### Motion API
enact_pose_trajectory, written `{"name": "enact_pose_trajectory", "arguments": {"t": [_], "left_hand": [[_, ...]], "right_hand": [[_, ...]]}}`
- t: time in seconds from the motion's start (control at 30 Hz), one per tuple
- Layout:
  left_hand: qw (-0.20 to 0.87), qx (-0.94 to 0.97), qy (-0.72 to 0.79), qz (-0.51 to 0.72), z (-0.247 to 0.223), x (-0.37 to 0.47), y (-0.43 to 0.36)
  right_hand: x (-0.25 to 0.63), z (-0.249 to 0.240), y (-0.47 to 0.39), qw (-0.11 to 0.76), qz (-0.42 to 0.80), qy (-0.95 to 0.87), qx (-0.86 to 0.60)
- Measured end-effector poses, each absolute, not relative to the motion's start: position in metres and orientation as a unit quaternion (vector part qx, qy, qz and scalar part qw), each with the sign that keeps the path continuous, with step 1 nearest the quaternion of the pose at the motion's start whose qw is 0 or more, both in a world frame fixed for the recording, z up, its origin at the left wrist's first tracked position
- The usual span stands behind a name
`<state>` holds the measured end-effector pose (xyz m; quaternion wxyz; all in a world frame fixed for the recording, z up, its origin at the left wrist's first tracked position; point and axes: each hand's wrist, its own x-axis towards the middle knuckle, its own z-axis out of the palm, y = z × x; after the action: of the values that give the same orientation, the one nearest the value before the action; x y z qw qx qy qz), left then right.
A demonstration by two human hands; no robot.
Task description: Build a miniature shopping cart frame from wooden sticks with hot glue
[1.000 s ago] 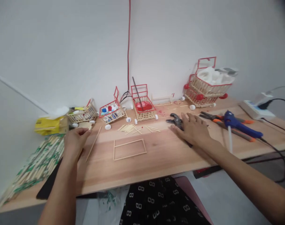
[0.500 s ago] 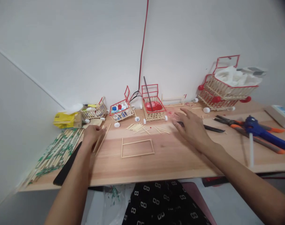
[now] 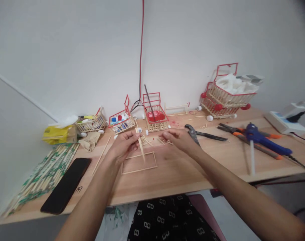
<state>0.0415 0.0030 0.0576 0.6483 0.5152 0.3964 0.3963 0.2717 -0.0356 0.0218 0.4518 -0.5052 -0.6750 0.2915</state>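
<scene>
My left hand (image 3: 126,145) is closed in a pinch on a bamboo chopstick (image 3: 141,149), held tilted over the table, its lower end blurred. Beneath it lies a rectangular frame of thin sticks (image 3: 155,160), partly covered by the hand. My right hand (image 3: 178,139) hovers to the right of the chopstick, apart from it. Its fingers are half curled and I see nothing between them. Short cut sticks (image 3: 148,142) lie behind the frame, between my hands. Another long stick (image 3: 101,155) lies left of my left hand.
Wrapped chopsticks (image 3: 39,177) and a black phone (image 3: 67,185) lie left. Small stick-built carts, one holding red liquid (image 3: 156,116), stand along the wall. Pincers (image 3: 192,134), orange-handled pliers (image 3: 266,147), a blue glue gun (image 3: 265,140) and a power strip (image 3: 284,124) are right.
My left hand has lifted a chopstick from the left side and brought it over the frame. My right hand has moved left from the pincers, its fingers less spread. The view has shifted.
</scene>
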Motion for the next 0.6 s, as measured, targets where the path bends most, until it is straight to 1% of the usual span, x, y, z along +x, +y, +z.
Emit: {"name": "enact_pose_trajectory", "arguments": {"t": [0.07, 0.13, 0.23, 0.37, 0.4, 0.47, 0.53, 0.6], "left_hand": [[0.65, 0.513, 0.389, 0.403, 0.052, 0.06, 0.001], [0.643, 0.519, 0.384, 0.412, 0.046, 0.074, -0.002], [0.627, 0.534, 0.379, 0.422, 0.04, 0.085, -0.004], [0.58, 0.594, 0.396, 0.393, 0.039, 0.072, -0.003], [0.548, 0.616, 0.41, 0.389, 0.039, 0.063, -0.003], [0.451, 0.671, 0.457, 0.37, 0.039, 0.039, -0.002], [0.352, 0.712, 0.496, 0.35, 0.036, 0.011, -0.005], [0.279, 0.735, 0.524, 0.328, 0.03, -0.013, -0.012]], "right_hand": [[0.262, 0.022, -0.035, 0.434, 0.381, -0.68, -0.451], [0.255, 0.021, -0.034, 0.418, 0.421, -0.686, -0.42], [0.248, 0.02, -0.032, 0.401, 0.424, -0.69, -0.428], [0.255, 0.019, -0.028, 0.381, 0.415, -0.705, -0.431], [0.259, 0.019, -0.027, 0.384, 0.417, -0.703, -0.431], [0.27, 0.017, -0.024, 0.408, 0.42, -0.677, -0.445], [0.28, 0.014, -0.021, 0.453, 0.421, -0.624, -0.478], [0.288, 0.009, -0.019, 0.493, 0.41, -0.579, -0.503]]}}
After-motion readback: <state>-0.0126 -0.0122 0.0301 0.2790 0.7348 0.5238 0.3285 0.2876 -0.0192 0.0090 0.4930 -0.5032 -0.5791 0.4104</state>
